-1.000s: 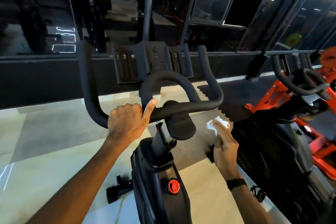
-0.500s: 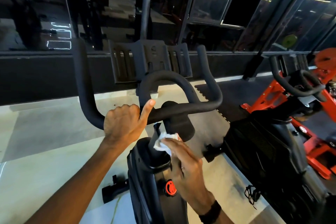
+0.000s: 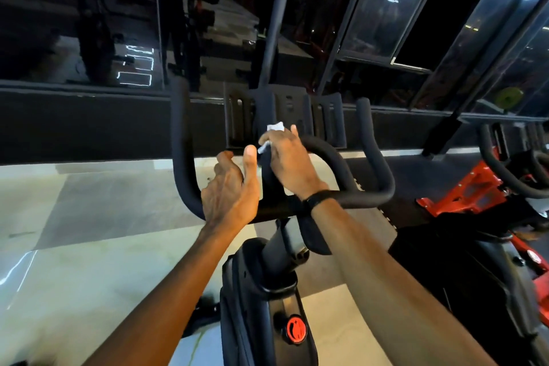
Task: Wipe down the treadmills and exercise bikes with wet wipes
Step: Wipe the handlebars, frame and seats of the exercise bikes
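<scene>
Wet wipe (image 3: pixel 274 128), bunched white, pinched under the right hand (image 3: pixel 286 162) at the top left of the exercise bike's inner handlebar loop (image 3: pixel 326 154). Left hand (image 3: pixel 233 190) hovers spread, holding nothing. Best practice, judged: wrap the wipe round the bar and slide along it. Room lies rightward along the loop; the slotted console bracket (image 3: pixel 285 120) crowds the far side.

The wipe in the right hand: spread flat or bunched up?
Bunched up. The white wipe shows only as a crumpled wad poking out above the right hand, pressed on the handlebar loop.
</scene>
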### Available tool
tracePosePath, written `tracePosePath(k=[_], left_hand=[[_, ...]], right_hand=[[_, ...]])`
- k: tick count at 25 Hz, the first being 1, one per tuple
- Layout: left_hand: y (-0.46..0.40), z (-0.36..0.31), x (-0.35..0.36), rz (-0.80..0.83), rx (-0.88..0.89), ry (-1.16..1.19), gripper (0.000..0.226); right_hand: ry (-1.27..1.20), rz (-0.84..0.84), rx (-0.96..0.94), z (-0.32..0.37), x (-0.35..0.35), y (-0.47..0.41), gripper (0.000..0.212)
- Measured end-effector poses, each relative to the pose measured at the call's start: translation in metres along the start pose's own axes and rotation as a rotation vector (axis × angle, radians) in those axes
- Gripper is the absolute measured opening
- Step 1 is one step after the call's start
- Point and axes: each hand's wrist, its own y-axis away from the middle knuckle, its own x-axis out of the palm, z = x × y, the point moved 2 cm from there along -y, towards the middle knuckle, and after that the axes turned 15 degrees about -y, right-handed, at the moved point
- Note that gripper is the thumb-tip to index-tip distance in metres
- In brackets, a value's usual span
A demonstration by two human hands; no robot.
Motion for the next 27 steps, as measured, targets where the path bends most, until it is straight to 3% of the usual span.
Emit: tracePosePath(k=[4,10,13,15,18,21,23,27], left_hand=[[0.001,-0.003,-0.003,-0.013,0.000,-0.026,0.079],[0.005,-0.003,-0.004,-0.037,0.070,-0.103,0.085],[0.009,-0.003,-0.001,-0.042,0.118,-0.192,0.088],[0.010,-0.004,0.002,-0.028,0.141,-0.252,0.090],[0.013,-0.005,0.003,-0.006,0.171,-0.334,0.094],[0.014,-0.006,0.001,0.037,0.167,-0.329,0.095],[0.013,-0.008,-0.001,0.061,0.162,-0.298,0.094],[0.003,-0.019,0.004,0.032,0.244,-0.245,0.095]], right_hand=[[-0.015,0.023,-0.117,0.007,0.002,0.012,0.030],[-0.037,0.216,-0.222,0.021,-0.001,0.089,0.031],[-0.283,0.172,-0.113,0.019,-0.013,0.100,0.024],[-0.360,0.040,-0.081,0.019,-0.020,0.085,0.024],[-0.158,-0.076,-0.170,0.011,-0.027,0.042,0.035],[0.093,0.110,-0.194,-0.013,-0.030,0.012,0.059],[0.179,0.093,-0.129,-0.039,-0.042,0.009,0.073],[0.223,-0.063,0.066,-0.069,-0.069,0.022,0.074]])
